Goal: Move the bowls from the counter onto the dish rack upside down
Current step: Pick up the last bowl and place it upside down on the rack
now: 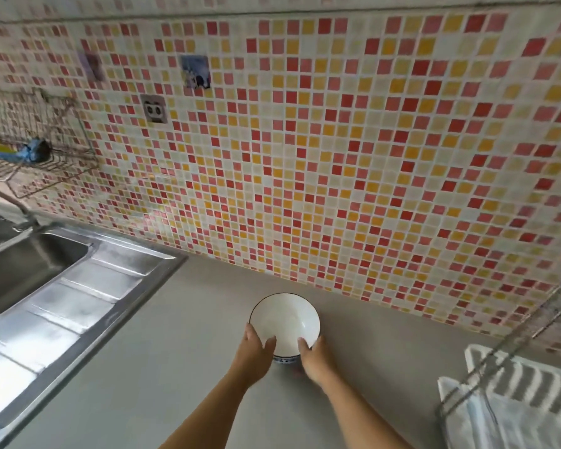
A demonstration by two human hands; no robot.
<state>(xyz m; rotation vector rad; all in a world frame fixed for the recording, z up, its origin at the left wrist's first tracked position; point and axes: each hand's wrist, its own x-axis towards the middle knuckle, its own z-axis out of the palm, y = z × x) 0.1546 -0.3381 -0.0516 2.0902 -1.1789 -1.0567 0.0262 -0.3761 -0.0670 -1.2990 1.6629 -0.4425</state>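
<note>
Two bare arms reach out over the grey table (162, 335). The left hand (256, 346) and the right hand (313, 354) each hold one side of a white bowl (284, 319), grip closed on its rim. The bowl sits open side up, near the wall. The rack (512, 384) is at the right. The sink (23, 264) is at the left. Red and yellow tiles (337, 140) cover the wall.

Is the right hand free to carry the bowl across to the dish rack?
Probably yes: the right hand already grips the bowl, and bare counter lies between it and the dish rack.
</note>
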